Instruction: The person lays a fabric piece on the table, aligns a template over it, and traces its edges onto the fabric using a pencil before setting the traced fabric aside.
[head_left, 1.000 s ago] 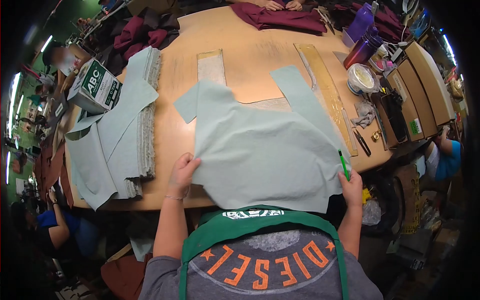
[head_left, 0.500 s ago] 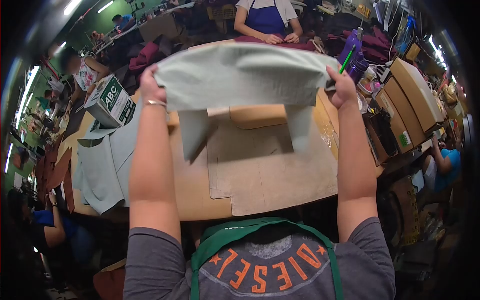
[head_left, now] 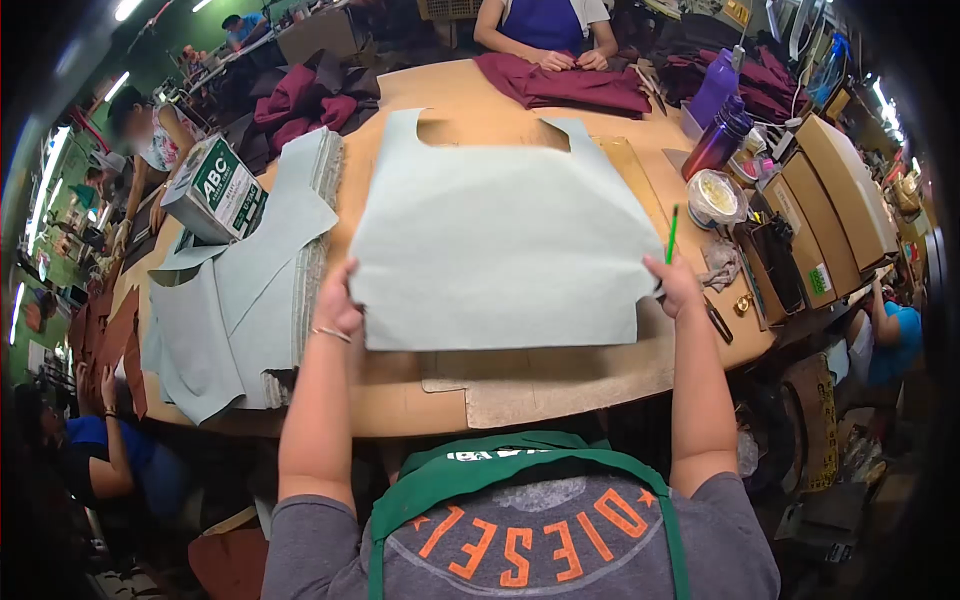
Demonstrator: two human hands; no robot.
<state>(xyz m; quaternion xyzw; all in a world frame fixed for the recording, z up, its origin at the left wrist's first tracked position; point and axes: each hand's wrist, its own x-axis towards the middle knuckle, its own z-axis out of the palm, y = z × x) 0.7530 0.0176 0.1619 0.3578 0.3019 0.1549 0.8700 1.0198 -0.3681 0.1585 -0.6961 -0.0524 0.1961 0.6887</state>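
A pale grey-green fabric panel (head_left: 500,240) with a notched far edge is spread between my hands, just over the table. My left hand (head_left: 340,298) is closed on its left edge. At the right edge, my right hand (head_left: 678,285) pinches the same panel, and a green pencil (head_left: 671,235) sticks up from that hand. Partly under the panel lies a worn flat board (head_left: 570,388). To the left rests a stack of similar pale cut pieces (head_left: 285,225), with a white and green ABC box (head_left: 215,190) on it.
Along the right side stand cardboard boxes (head_left: 825,215), a plastic tub (head_left: 716,198), a dark bottle (head_left: 718,135) and scissors (head_left: 717,320). Across the table (head_left: 440,88), a person in a blue apron (head_left: 543,25) handles maroon fabric (head_left: 550,85). Other people work at both sides.
The panel has come down and toward me from a raised, upright position and now lies nearly flat, its notched edge pointing away. Both hands have lowered with it, still gripping its sides.
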